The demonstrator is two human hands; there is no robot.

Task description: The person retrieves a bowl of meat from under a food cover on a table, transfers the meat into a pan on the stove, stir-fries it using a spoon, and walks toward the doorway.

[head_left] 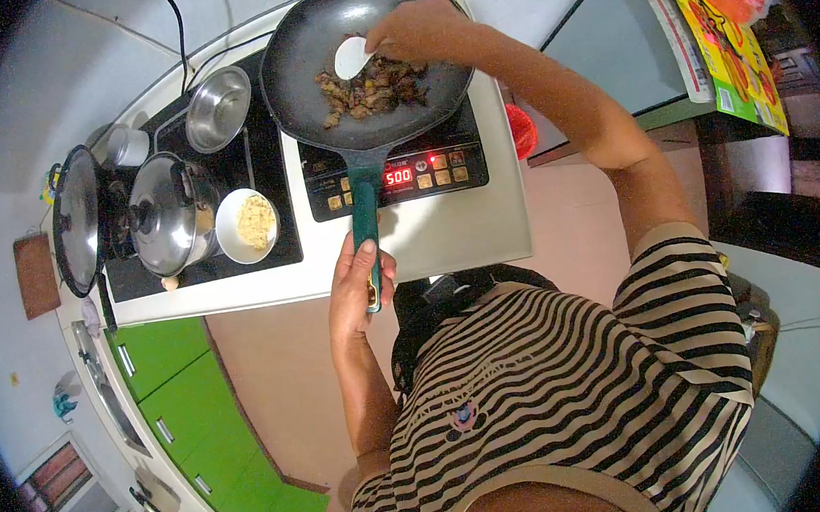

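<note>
Dark pieces of cooked food (382, 90) lie in the middle of a large black frying pan (303, 115), which sits on a lit induction cooker (467, 179). My left hand (347, 285) is wrapped round the pan's green handle (364, 197), near its end. Over the pan, my right hand (421, 34) grips what looks like a white spoon (352, 58), its oval bowl just above the food. The fingers of that hand are partly hidden from this angle. The cooker's red display reads 500.
Left of the pan are a bowl (235, 233) of yellowish minced food, a lidded pot (160, 203), a steel bowl (218, 109) and an upright glass lid (78, 221). Green cabinets (175, 390) stand lower left. A red basket (521, 132) shows beside the counter's right edge.
</note>
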